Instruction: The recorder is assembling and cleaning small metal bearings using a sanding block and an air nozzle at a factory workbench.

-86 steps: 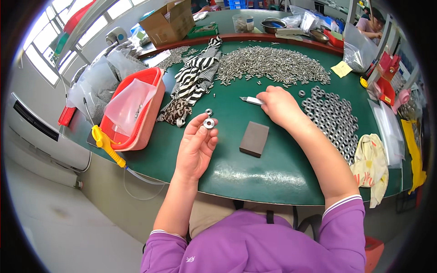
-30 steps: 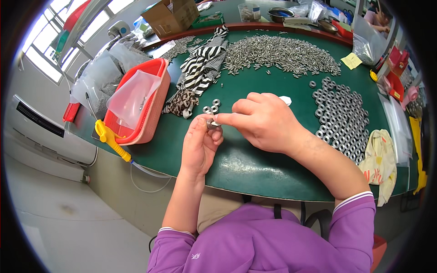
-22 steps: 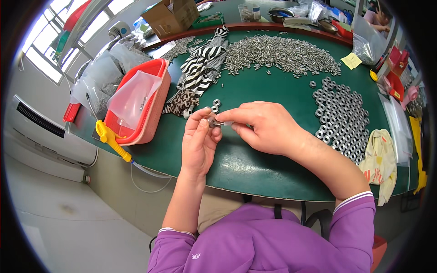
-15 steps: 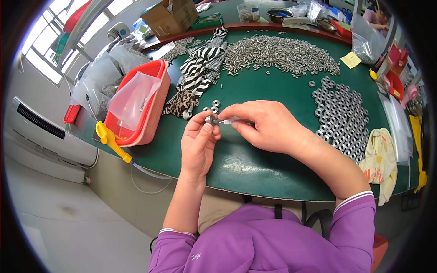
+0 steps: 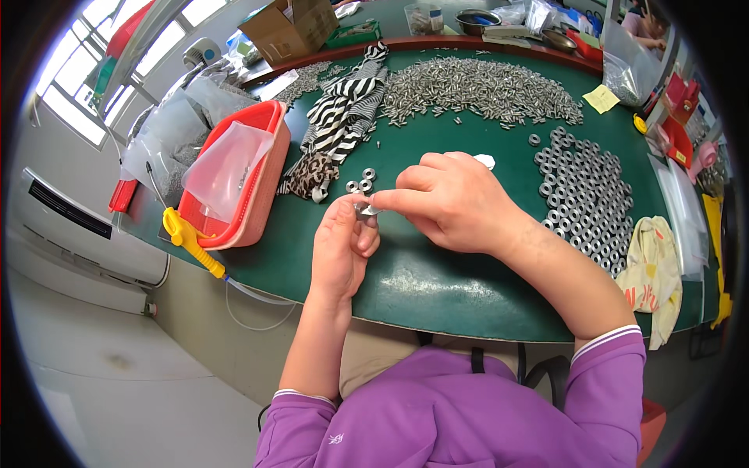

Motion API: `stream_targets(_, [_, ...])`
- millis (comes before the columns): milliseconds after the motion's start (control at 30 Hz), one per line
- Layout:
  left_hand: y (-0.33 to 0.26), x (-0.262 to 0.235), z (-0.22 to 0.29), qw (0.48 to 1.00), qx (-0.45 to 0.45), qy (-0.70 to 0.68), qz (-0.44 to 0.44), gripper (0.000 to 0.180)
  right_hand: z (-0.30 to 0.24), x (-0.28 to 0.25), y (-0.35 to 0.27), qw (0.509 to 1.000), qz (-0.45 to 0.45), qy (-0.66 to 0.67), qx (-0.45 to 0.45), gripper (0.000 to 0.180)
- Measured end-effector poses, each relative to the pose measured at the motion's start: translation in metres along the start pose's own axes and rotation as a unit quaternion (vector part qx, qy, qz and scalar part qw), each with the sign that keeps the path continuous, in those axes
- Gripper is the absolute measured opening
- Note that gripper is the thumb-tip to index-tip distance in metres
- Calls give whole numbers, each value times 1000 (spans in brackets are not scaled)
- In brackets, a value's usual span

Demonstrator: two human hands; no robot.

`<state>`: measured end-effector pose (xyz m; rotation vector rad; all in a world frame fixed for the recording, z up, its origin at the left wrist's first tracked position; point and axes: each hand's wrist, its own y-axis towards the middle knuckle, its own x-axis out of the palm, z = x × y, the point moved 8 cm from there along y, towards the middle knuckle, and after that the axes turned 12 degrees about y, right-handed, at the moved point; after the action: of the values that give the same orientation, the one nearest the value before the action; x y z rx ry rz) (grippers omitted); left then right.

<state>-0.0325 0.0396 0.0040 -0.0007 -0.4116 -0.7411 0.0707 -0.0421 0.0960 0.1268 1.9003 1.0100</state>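
Green tabletop point(image 5: 437, 312) curved around you, with a heap of small metal pins point(image 5: 476, 90) at its far side and a red basket point(image 5: 269, 195) left of a striped cloth point(image 5: 343, 117); bright windows point(image 5: 70, 93) lined the room's left. Your left hand point(image 5: 339, 242) pinched one metal ring point(image 5: 362, 207) above the tabletop, and your right hand point(image 5: 460, 203) gripped a slim pale tool point(image 5: 372, 210), mostly hidden, its tip at that ring, which seemed mid-work. Three rings point(image 5: 367, 186) sat apart near the cloth, and a broad ring cluster point(image 5: 589, 203) lay rightward; which were finished and which remained, you couldn't tell.
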Motion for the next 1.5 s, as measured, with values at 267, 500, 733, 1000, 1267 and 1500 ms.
stream_targets(267, [2,-1,-3,999,1,-34,4,14,-5,5,-2,999,-5,-29,-20,26])
stream_targets(500, [-1,2,3,1000,27,-5,3,24,12,7,-5,990,-18,80,112,21])
stream_targets(733, [-4,3,10,997,66,5,27,21,22,14,-9,961,-55,190,194,21])
stream_targets(1000, [-1,2,2,1000,24,-13,-3,21,6,3,-1,999,-12,32,36,22])
stream_targets(1267, [1,4,-7,997,-25,-64,-29,18,-6,4,-3,998,6,-32,-51,35])
stream_targets(1500, [-1,2,4,999,34,-28,12,14,4,3,-1,997,-18,46,58,23])
